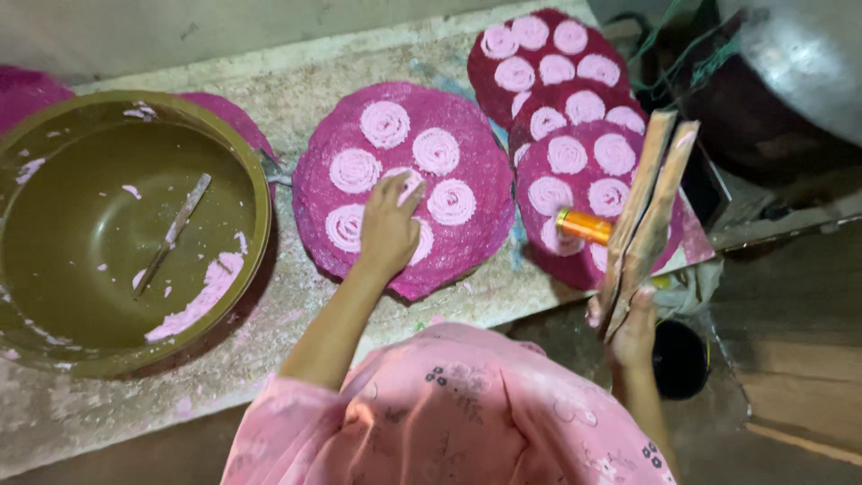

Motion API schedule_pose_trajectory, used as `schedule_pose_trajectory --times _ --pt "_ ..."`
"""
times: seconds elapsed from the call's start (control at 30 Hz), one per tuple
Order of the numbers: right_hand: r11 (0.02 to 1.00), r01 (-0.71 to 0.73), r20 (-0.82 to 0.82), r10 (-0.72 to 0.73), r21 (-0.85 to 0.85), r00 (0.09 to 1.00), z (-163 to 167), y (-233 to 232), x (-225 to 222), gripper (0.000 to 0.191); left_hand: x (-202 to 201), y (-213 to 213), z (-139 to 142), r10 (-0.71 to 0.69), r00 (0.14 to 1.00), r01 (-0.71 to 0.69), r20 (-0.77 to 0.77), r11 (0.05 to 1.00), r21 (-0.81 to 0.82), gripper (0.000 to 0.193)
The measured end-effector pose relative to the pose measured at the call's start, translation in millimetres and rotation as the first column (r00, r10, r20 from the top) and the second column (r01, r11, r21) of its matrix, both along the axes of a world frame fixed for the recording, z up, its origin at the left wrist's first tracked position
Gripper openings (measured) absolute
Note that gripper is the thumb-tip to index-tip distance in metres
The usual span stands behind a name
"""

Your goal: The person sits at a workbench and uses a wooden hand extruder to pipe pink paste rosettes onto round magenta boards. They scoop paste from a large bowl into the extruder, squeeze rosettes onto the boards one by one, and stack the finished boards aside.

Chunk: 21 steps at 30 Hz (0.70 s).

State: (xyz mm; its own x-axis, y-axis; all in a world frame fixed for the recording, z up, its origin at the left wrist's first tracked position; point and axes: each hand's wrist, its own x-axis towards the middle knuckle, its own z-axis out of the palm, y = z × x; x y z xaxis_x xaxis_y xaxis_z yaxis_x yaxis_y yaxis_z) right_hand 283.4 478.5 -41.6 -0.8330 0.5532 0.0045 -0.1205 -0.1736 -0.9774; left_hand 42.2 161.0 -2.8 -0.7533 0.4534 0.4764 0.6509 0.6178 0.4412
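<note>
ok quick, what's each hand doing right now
Left hand: open, fingers on a pale pink spiral on the magenta round mat.
Right hand: closed around two flat wooden boards.

Light: you get soft, even light from above the bench.
Shadows: dark at your lower right corner.
Glare: faint on the metal pot.
Blur: slight throughout.
</note>
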Motion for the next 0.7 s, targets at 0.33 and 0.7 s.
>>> schedule_pose_trajectory --times 0.33,0.7 --pt "0.917 -0.398 0.125 0.391 0.036 0.912 -12 -106 -38 0.06 83 -149 72 0.125 0.992 -0.128 0.028 0.964 0.234 0.05" --pt "0.33 -0.597 -0.041 0.895 0.731 0.445 131 -390 -130 0.048 140 -416 -8 0.709 0.694 -0.673 -0.126 0.701 0.237 0.054"
